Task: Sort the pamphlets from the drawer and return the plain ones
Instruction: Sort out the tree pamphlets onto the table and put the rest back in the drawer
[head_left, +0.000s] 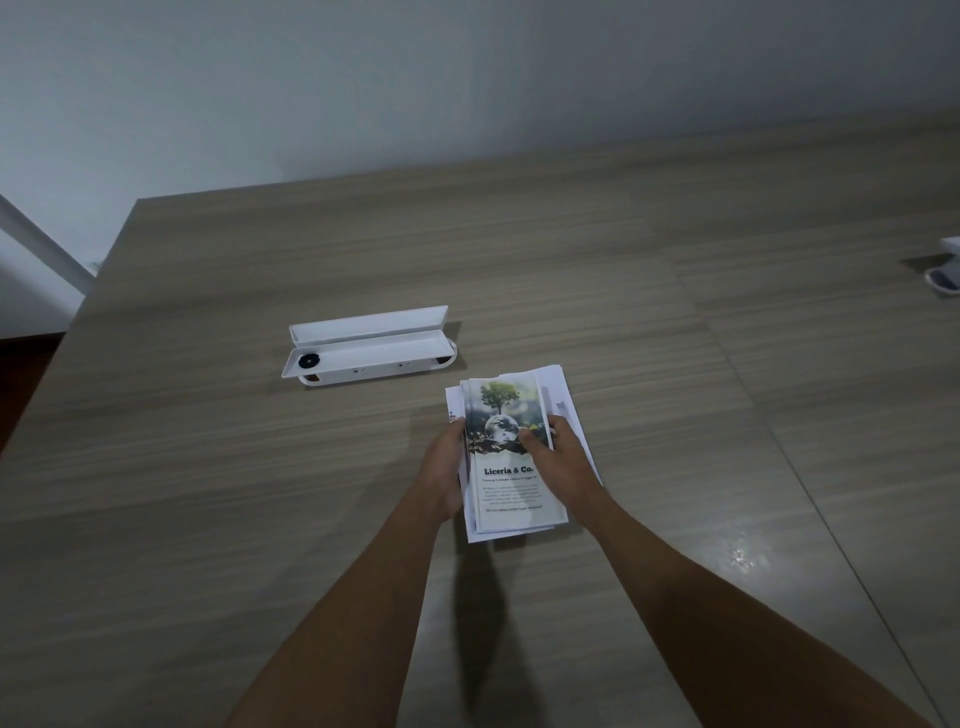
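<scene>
Two hands, one stack, and a wide wooden table (571, 270) under all of it: I have the broad bare top to sort on because the job needs room for separate piles, and nothing is laid out in piles yet. Toward the far left of the table lies a long white case (366, 345) with its lid hinged open and a small black disc (309, 360) at its left end; it sits well apart from my work and I judge it has no part in the sorting. At the right edge a small white object (945, 270) is cut off by the frame, and I cannot tell what it is. No drawer shows from here, so the plain ones will have to travel out of view when I return them. Nearer to me, resting on the table, is the stack of pamphlets (566, 415), white sheets fanned unevenly beneath, which is why I brace it from both sides. My left hand (441, 467) cups the left edge, fingers curled against the stack to keep it from sliding; how far they reach under the sheets is hidden. My right hand (558, 457) lies over the right side, its thumb pressed down on the printed pamphlet (506, 467) on top, the one with a tree, a globe and "Liceria & Co." on its cover. That one is plainly not plain, so I judge it should come off first onto its own pile.
</scene>
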